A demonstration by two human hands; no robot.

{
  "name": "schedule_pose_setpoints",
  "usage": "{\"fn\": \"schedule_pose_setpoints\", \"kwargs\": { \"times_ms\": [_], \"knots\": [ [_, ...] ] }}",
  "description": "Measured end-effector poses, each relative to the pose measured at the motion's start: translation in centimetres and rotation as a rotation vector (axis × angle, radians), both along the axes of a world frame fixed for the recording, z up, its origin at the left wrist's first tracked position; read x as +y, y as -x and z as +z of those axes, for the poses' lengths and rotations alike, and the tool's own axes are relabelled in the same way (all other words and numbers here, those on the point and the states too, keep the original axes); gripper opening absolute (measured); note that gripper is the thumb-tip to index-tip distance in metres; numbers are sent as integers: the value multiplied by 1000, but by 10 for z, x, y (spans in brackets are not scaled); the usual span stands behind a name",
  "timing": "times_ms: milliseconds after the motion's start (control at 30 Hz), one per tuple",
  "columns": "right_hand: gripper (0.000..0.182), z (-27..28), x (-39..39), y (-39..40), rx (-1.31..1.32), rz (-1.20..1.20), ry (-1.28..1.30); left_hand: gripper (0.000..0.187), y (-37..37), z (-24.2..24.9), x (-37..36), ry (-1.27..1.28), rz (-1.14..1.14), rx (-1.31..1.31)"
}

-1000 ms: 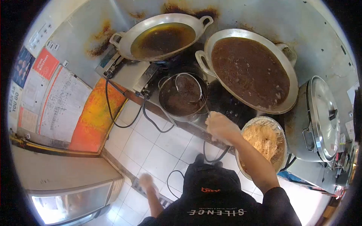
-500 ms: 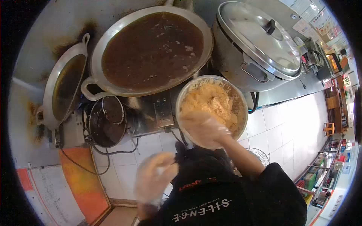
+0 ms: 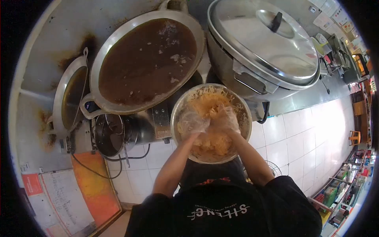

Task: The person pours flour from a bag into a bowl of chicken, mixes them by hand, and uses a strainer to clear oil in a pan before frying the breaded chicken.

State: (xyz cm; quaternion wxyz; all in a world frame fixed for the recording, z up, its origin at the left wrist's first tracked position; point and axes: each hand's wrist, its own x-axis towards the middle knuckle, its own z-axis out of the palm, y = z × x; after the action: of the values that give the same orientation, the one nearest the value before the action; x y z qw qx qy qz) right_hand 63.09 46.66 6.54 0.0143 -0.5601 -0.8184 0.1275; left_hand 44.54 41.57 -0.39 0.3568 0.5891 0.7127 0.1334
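Observation:
A metal bowl [image 3: 246,136] in front of my body holds a crumbly orange-yellow food mixture [image 3: 215,144]. Both my hands wear clear plastic gloves and are down inside it. My left hand [image 3: 194,121] presses into the left side of the mixture, its fingers blurred and partly hidden. Opposite it, my right hand [image 3: 228,119] has its fingers curled around some of the mixture, with a paler lump at the fingertips. Mixture also clings to the bowl's inner wall.
Behind the bowl stands a large wok [image 3: 148,63] of dark brown liquid, beside a big lidded pot [image 3: 252,47]. A smaller wok [image 3: 59,98] and a dark pot [image 3: 108,138] are at the left. A steel counter [image 3: 300,96] runs along the right, above the tiled floor [image 3: 296,134].
My left hand has come from outside the bowl into the mixture. My right hand has shifted to the bowl's right side. The view has shifted, and the bowl appears lower and farther left.

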Motion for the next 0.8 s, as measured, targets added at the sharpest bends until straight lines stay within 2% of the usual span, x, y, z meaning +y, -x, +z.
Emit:
{"fn": "schedule_pose_setpoints", "kwargs": {
  "times_ms": [33, 67, 100, 133, 233, 267, 333, 367, 400, 433, 500, 533, 600, 633, 700, 733, 800],
  "knots": [
    [55, 26, 6, 0, -27, 51, 118, 55, 7, -25, 1, -47, -34, -3],
    [54, 65, 2, 2, 61, -16, 234, 54, 16, -41, -3, -77, -54, 0],
    [53, 111, -3, 4, 146, -76, 349, 47, 15, -11, -5, -59, -110, 134],
    [51, 134, 0, 7, 231, -130, 455, 50, 16, 5, -1, -51, -95, 124],
    [52, 64, -23, -4, 314, -93, 304, 59, 17, 74, 1, -8, -105, 189],
    [54, 73, -26, -2, 274, -87, 286, 59, 5, 130, -4, 13, -144, 268],
    [59, 104, -23, -3, 183, -74, 237, 59, -2, 125, -2, 108, -254, 347],
    [61, 108, -15, -7, 147, -59, 251, 59, 0, 96, 9, 180, -327, 350],
    [63, 109, -8, -16, 111, -45, 273, 60, 3, 69, 9, 240, -294, 297],
    [65, 107, -6, -24, 121, -100, 308, 61, -1, 96, 11, 298, -259, 247],
    [67, 101, -1, -37, 197, -287, 378, 64, 1, 161, 18, 358, 17, 48],
    [67, 90, 3, -40, 235, -390, 396, 67, 4, 140, 22, 296, 72, 68],
    [68, 71, 6, -41, 315, -551, 412, 72, 12, 67, 36, 166, 199, 98],
    [68, 65, 7, -36, 364, -585, 428, 74, 12, 56, 40, 104, 168, 44],
    [69, 59, 11, -25, 480, -515, 505, 79, 10, 35, 46, -19, 115, -65],
    [69, 60, 14, -20, 539, -483, 551, 75, 9, 17, 50, -31, 173, -56],
    [69, 66, 17, -15, 640, -433, 650, 74, 10, 15, 51, -19, 172, -72]
  ]
}}
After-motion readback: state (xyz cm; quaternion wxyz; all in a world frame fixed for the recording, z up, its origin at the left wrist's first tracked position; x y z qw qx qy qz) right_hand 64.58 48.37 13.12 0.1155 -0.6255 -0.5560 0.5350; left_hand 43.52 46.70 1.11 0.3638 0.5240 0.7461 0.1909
